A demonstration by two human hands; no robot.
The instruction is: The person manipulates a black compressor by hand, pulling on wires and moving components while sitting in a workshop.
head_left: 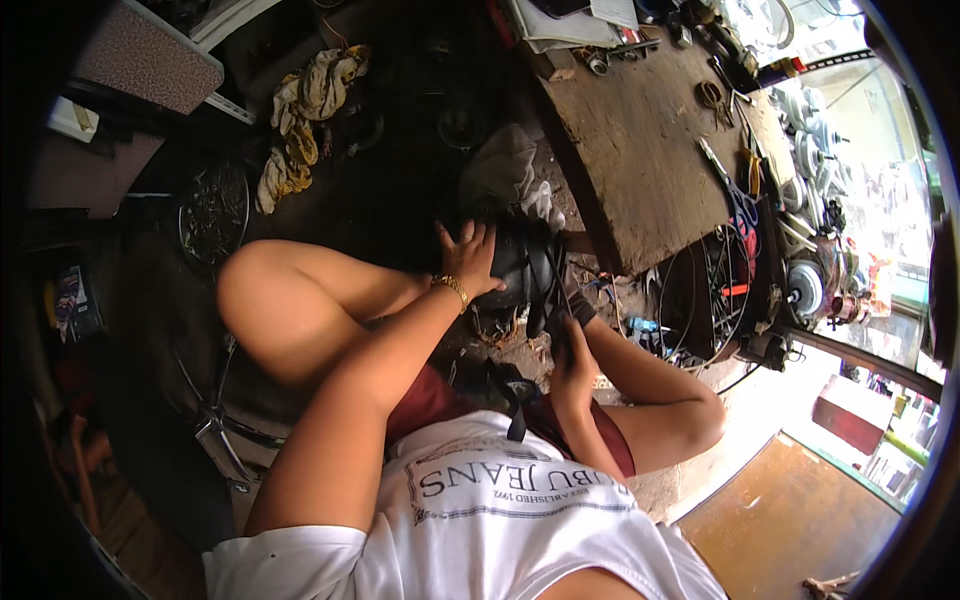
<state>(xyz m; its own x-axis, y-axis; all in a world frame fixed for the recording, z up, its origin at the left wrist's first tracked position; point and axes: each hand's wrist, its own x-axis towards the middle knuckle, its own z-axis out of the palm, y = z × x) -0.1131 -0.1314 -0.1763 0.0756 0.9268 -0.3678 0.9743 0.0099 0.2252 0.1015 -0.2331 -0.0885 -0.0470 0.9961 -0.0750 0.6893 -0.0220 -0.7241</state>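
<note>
A glossy black rounded object (520,262), with dark strap-like strips on its right side, sits between my bent legs; its exact kind is unclear. My left hand (468,258), a gold bracelet at the wrist, lies on its left side with fingers spread. Just below and to the right, my right hand (573,365) is closed around a dark, narrow piece (556,325) that reaches up toward the object. Whether the two are joined cannot be made out. A black strap (516,400) hangs by my lap.
A worn wooden bench (630,150) at the upper right bears blue-handled scissors (735,190) and other tools. Hand tools and wires hang along its near side. A stained cloth (310,115) and a round wire-rimmed basket (214,212) lie at the upper left. A brown board (790,500) stands lower right.
</note>
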